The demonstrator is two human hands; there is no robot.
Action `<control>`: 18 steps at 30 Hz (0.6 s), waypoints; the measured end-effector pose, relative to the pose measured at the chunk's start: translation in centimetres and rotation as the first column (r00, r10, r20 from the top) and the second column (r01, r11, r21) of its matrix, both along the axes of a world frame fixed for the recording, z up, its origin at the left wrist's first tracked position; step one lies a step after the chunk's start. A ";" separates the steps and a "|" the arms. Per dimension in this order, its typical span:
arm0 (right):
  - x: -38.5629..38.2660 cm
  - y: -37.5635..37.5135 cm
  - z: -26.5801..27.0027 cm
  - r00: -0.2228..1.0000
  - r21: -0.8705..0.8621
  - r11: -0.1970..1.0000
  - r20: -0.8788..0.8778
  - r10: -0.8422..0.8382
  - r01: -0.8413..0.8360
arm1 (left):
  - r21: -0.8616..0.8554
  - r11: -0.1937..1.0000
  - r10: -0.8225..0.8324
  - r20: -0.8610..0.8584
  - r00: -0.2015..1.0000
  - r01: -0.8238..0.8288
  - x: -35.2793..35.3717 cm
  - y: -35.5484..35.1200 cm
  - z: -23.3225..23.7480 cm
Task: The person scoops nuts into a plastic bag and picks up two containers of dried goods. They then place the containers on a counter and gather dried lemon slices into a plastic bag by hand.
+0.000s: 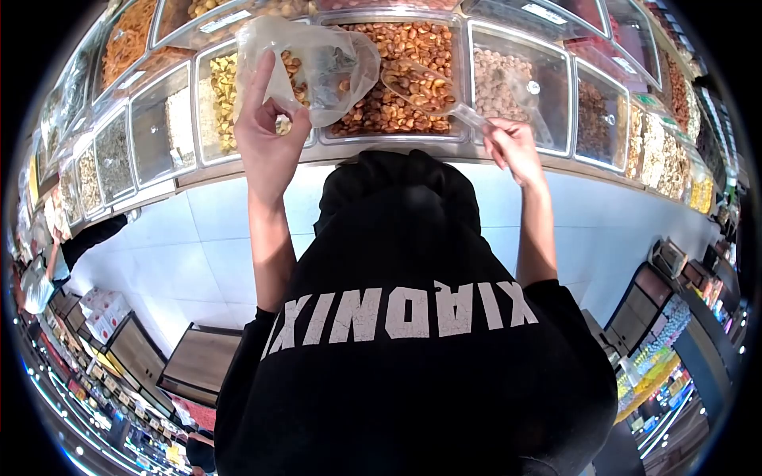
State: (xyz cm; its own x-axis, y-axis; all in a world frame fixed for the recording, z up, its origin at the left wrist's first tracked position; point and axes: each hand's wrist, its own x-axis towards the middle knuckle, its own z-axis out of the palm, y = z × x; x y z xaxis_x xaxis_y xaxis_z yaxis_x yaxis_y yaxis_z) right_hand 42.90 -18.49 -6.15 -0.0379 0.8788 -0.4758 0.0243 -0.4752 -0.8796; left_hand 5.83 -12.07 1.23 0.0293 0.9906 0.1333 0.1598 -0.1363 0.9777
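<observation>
Well, the right hand (514,149) pinches a clear scoop (432,97) over the bin (393,141) of reddish-brown beans (413,44); the left hand (274,139), index raised, other fingers curled, holds a plastic bag (321,83) gaping above its left side.

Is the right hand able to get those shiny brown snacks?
Probably yes: the right hand holds a scoop with its bowl over the brown snacks, and no lid seems in the way.
</observation>
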 end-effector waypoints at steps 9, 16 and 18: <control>-1.2 2.6 10.3 0.976 0.064 0.983 0.143 0.163 -0.173 | -0.084 0.989 -0.121 -0.003 0.993 0.120 0.7 -0.4 -0.8; -15.5 6.0 13.8 0.651 0.284 0.769 0.727 0.217 -0.573 | -0.027 0.999 -0.043 0.121 0.992 0.047 0.2 0.3 -0.5; -13.6 5.9 14.6 0.613 0.211 0.826 0.767 0.192 -0.522 | -0.027 1.000 -0.011 0.157 0.988 0.016 -0.8 0.2 -1.2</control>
State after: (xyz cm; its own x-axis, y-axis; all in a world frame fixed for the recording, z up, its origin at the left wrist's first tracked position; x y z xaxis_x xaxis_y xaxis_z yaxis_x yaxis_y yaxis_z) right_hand 29.32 -12.58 8.43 -0.2003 0.9707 -0.1327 0.7846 0.0778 -0.6151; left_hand 5.06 -11.83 0.07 0.0236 0.9937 0.1096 0.0029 -0.1097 0.9940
